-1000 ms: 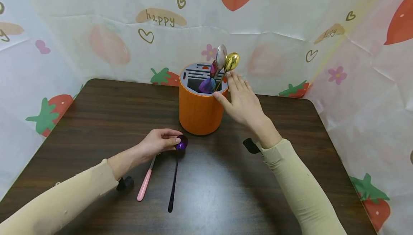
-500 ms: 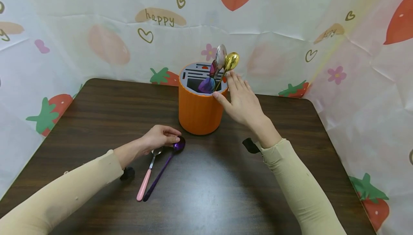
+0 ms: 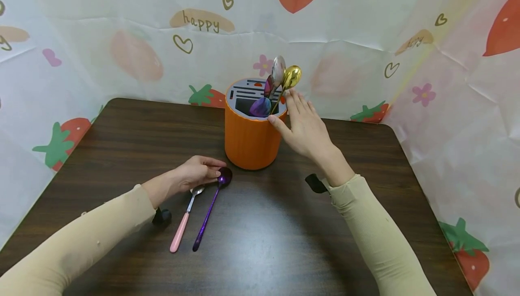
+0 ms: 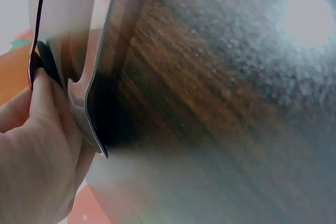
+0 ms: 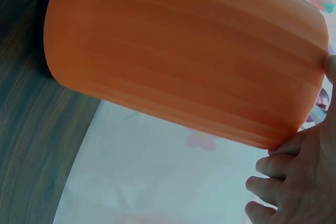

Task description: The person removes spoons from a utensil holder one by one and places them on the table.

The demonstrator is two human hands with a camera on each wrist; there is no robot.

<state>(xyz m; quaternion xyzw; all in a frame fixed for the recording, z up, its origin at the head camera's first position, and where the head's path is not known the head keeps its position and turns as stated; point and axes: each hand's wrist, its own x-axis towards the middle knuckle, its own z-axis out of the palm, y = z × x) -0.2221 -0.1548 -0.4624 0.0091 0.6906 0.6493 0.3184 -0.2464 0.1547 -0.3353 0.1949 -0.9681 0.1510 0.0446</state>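
Observation:
Thumb and fingers of my left hand (image 3: 199, 172) pinch a purple spoon (image 3: 225, 177) by its bowl, the thin handle trailing toward the front of the table. Beside it lies a pink-handled spoon (image 3: 180, 233), its silver bowl partly under the hand. The left wrist view shows the purple spoon (image 4: 32, 69) edge-on at the fingertips. My right hand (image 3: 306, 129) rests with straight fingers against the upper right side of an orange utensil holder (image 3: 252, 142), thumb at its front rim. Out of the holder stick a gold spoon (image 3: 292, 77), a silver spoon (image 3: 278, 70) and an iridescent purple one (image 3: 261, 107).
The holder's grey slotted top (image 3: 248, 92) has narrow slits and a larger opening. A dark wooden table (image 3: 260, 242) carries everything. Behind it hangs a strawberry-patterned cloth (image 3: 142, 16), which also runs along both sides.
The purple spoon's handle has swung left toward the pink-handled spoon, then partway back. My left hand has shifted slightly left and away from me. The right hand and holder stay put.

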